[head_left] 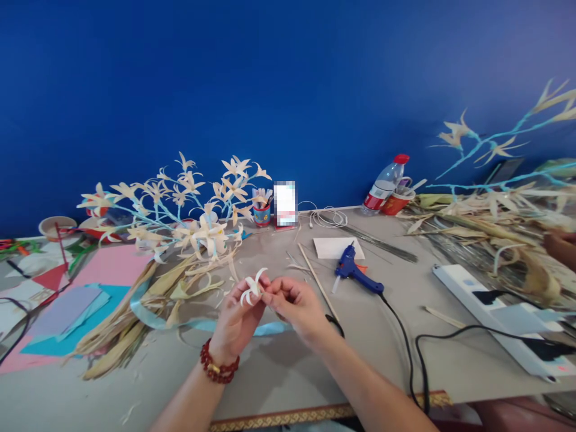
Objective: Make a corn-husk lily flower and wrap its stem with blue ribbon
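A small white craft flower (253, 289) with curled petals sits in the fingers of my left hand (237, 318), which are closed around it. Beside it, the fingertips of my right hand (297, 309) are pinched together at the flower's lower right side; whether they grip its stem or something thin is hidden. A pale blue ribbon (150, 318) lies on the table and passes behind my hands. To the right of my right hand rests a blue glue gun (353, 270) on its side, near a folded white card (326, 247). A thin wooden stick (317, 273) lies between them.
Craft flowers on blue stems (180, 210) and dried husks (121, 324) fill the left, beside coloured paper (112, 264). A phone (285, 204) and a bottle (382, 186) stand at the back. A power strip (486, 318) with cords lies right; another person's hand (562, 249) shows beyond.
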Motion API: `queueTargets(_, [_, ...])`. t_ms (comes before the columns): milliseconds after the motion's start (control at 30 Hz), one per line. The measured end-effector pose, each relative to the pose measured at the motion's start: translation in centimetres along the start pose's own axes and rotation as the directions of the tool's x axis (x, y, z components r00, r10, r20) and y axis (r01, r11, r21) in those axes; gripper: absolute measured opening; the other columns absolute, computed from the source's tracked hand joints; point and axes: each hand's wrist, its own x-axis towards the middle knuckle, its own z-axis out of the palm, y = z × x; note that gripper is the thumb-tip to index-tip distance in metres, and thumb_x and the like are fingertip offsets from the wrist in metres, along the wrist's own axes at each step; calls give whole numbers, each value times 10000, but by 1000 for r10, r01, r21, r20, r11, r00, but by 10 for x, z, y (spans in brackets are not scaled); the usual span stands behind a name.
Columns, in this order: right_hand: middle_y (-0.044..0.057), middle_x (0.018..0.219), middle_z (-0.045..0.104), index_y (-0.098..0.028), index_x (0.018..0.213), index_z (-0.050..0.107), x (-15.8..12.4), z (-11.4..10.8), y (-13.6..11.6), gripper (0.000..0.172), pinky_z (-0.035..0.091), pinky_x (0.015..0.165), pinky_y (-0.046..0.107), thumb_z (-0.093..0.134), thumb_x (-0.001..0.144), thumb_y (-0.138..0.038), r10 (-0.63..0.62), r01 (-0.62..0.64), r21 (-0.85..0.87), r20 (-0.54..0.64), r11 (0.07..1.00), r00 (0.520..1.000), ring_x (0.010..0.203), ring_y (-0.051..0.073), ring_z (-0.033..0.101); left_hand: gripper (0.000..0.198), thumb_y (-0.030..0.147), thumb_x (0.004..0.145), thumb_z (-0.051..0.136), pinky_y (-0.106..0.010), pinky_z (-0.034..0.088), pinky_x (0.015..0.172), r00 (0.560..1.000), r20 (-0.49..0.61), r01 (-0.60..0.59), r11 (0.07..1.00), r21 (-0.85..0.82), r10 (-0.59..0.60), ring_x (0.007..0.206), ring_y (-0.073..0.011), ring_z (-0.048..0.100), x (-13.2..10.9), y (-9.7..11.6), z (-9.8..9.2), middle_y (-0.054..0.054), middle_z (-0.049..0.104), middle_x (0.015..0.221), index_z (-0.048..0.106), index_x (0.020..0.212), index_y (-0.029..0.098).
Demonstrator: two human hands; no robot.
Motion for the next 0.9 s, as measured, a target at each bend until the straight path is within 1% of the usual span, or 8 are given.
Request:
queueTargets(100, [-76,533,374,-166,720,577,-2,3,2,267,208,462,215,692,748,-405,-141,124,-173,-88,977,986,489,72,284,150,223,726,745,-289,450,849,997,-82,2,1000,-21,-4,885,-148,559,0,-3,-1,-42,599,1015,693,860,182])
queueTargets(200, [-76,523,350,-167,723,589,-4,3,3,216,204,467,227,649,782,-366,-224,183,-303,-105,935,969,494,83,274,156,198,705,765,-265,453,845,988,-151,-20,1000,1,20,886,-140,576,-1,-5,-3,-41,634,998,697,845,187])
queueTargets(300, [-71,522,356,-169,728,593,-5,2,3,212,198,460,232,630,801,-365,-237,187,-358,-99,915,967,487,86,274,146,195,692,775,-253,454,840,983,-170,-65,996,68,76,889,-144,574,-2,-5,-4,-38,639,931,700,817,182])
queueTargets(400, [-70,524,361,-171,739,596,-6,1,5,213,196,458,233,632,806,-370,-228,181,-367,-89,912,970,481,85,277,189,197,688,776,-239,457,809,977,-177,-94,986,135,117,869,-141,566,-3,-4,-3,-36,625,935,704,862,190])
queueTargets(500, [-69,530,363,-169,734,605,-6,1,5,222,198,462,230,660,784,-379,-225,187,-335,-78,924,971,487,83,274,250,204,692,770,-243,458,788,986,-144,-67,989,131,86,836,-134,551,-4,-3,-2,-32,602,938,698,932,198])
queueTargets(567, [-71,529,361,-169,719,605,-5,2,4,251,198,461,224,689,757,-402,-186,164,-254,-68,953,980,486,77,269,246,211,701,759,-254,457,786,992,-105,-53,993,103,64,824,-135,541,-4,-2,-1,-32,590,922,692,937,199])
queueTargets(700, [-78,509,383,-165,705,612,-3,0,-2,302,183,431,209,739,706,-438,-41,43,-63,26,997,999,450,56,260,217,219,658,779,-284,451,810,998,-62,-14,997,72,18,863,-162,534,-2,1,0,-41,573,946,687,850,183])
queueTargets(900, [-105,452,374,-162,716,616,1,-6,-6,295,162,389,196,774,679,-408,78,-83,32,138,996,987,382,34,227,214,256,606,810,-319,455,798,996,-33,83,993,87,-80,909,-202,542,0,9,-3,-63,563,1022,658,727,166])
